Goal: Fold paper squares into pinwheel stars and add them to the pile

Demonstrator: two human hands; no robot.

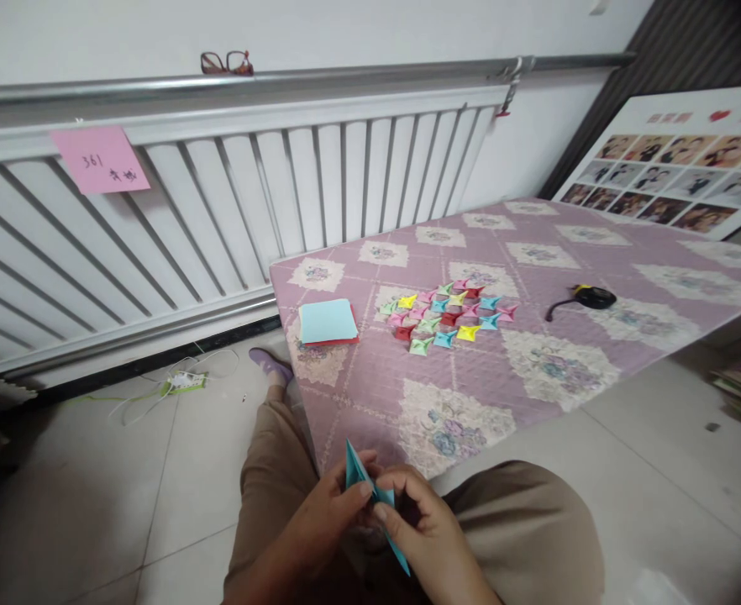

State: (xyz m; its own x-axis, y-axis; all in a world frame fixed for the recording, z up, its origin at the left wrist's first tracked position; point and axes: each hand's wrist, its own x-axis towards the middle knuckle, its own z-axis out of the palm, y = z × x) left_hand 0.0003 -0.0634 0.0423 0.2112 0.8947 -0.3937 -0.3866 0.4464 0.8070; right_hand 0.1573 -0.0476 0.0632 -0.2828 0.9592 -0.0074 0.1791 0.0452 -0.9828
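Note:
A folded piece of blue paper (354, 467) is held between my two hands above my lap, its pointed ends sticking out at top and bottom. My left hand (338, 496) closes on its left side, thumb pressed along a fold. From the right, my right hand (417, 512) pinches the paper between thumb and bent fingers. Part of the folds is hidden by my fingers. Beyond them, several small folded paper pieces (449, 319) in pink, red, yellow, green and blue sit in rows on the table. A stack of square paper (328, 323), light blue on top, lies at the left.
The table (370, 395) wears a purple patterned cloth. A black object with a strap (594, 297) rests on its right side. Behind stands a white radiator (320, 176), with glasses (227, 63) above. A power strip (185, 382) with cables lies on the floor at left.

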